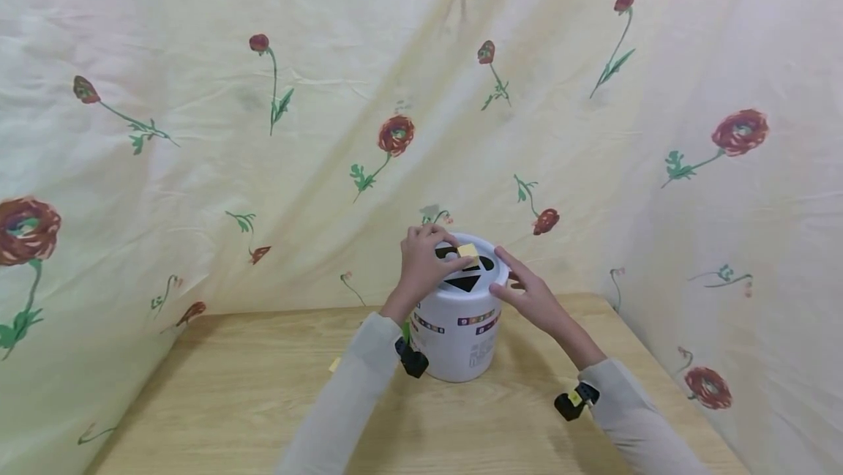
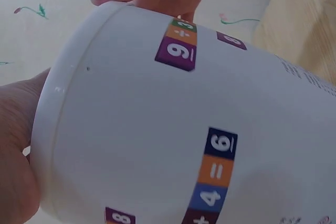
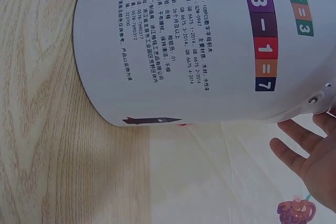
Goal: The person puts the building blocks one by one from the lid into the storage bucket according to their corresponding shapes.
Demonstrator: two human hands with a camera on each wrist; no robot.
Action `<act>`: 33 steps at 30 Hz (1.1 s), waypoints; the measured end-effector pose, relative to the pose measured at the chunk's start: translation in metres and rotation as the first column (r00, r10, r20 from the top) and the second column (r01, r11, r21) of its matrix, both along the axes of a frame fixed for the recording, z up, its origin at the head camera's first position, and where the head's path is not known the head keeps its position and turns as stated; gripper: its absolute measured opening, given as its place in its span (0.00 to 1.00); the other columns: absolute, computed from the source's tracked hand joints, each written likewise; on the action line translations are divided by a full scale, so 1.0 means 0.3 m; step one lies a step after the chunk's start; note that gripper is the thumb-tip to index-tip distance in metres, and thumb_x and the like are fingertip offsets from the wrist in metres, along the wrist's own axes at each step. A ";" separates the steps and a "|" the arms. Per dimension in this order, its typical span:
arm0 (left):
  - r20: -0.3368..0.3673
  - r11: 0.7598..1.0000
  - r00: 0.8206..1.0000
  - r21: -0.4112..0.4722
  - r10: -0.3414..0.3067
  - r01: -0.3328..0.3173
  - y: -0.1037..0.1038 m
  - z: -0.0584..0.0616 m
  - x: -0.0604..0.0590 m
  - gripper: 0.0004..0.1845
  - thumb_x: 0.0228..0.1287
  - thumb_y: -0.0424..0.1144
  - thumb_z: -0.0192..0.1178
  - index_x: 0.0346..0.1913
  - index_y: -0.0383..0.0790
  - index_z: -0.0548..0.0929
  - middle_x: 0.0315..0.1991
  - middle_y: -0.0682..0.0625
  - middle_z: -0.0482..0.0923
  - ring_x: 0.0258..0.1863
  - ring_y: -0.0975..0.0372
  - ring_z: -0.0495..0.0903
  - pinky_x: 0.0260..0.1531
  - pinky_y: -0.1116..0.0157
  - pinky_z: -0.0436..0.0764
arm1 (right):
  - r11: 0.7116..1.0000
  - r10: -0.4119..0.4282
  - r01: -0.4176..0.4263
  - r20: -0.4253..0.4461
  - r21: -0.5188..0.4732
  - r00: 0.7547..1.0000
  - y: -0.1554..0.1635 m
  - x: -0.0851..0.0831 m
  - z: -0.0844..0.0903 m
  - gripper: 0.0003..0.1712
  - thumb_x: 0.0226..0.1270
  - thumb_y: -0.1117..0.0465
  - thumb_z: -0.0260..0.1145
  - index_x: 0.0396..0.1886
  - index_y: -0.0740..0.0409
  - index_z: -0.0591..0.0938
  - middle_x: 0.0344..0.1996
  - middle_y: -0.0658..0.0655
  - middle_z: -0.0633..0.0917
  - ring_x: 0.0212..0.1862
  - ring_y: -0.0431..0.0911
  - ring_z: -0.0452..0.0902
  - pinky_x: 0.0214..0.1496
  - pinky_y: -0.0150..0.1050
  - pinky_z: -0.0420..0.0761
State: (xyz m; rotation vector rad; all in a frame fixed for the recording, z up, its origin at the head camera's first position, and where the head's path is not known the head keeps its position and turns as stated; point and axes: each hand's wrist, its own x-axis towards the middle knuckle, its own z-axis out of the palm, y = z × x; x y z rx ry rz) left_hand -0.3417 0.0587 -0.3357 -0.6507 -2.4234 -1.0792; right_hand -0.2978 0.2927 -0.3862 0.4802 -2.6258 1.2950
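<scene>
Left hand (image 1: 424,263) pinches yellow block (image 1: 468,253) over the lid's slots on white bucket (image 1: 457,328); right hand (image 1: 532,294), fingers straight, steadies lid rim (bucket sits near table's (image 1: 230,387) back edge, floral cloth (image 1: 263,131) close behind)

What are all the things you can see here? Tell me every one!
Bucket: one, white with coloured number stickers, upright on the table.
Lid: one, white with dark shape holes, on the bucket.
Block: one, yellow, over a lid hole.
Table: one, light wood.
Cloth: one, cream with red flowers, behind the table.
Wrist cameras: two, black, on the sleeves.
Left hand: pinches the block.
Right hand: fingers straight against the lid's rim.
</scene>
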 end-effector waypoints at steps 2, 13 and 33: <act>0.011 1.000 1.000 -0.017 0.022 -0.021 0.004 0.000 -0.003 0.20 0.58 0.58 0.73 0.45 0.48 0.88 0.55 0.50 0.79 0.58 0.52 0.69 0.64 0.46 0.64 | 1.000 0.000 0.000 -0.005 0.001 1.000 -0.002 -0.003 -0.001 0.45 0.75 0.45 0.62 0.84 0.45 0.52 0.81 0.60 0.57 0.71 0.66 0.66 0.67 0.67 0.70; 0.015 0.992 0.998 -0.111 0.063 -0.061 0.001 -0.003 -0.031 0.21 0.59 0.60 0.71 0.46 0.50 0.87 0.54 0.52 0.79 0.56 0.54 0.69 0.61 0.49 0.66 | 1.000 0.001 -0.001 -0.017 0.001 1.000 -0.014 -0.029 0.000 0.44 0.76 0.49 0.62 0.83 0.46 0.52 0.81 0.62 0.58 0.70 0.67 0.68 0.65 0.67 0.72; 0.067 0.971 0.995 -0.233 0.070 -0.053 0.005 -0.010 -0.054 0.20 0.61 0.62 0.68 0.46 0.53 0.85 0.54 0.51 0.78 0.56 0.54 0.66 0.59 0.51 0.66 | 1.000 0.009 -0.009 -0.025 0.020 1.000 -0.007 -0.047 -0.007 0.44 0.77 0.48 0.61 0.84 0.49 0.51 0.81 0.64 0.57 0.70 0.69 0.68 0.65 0.67 0.72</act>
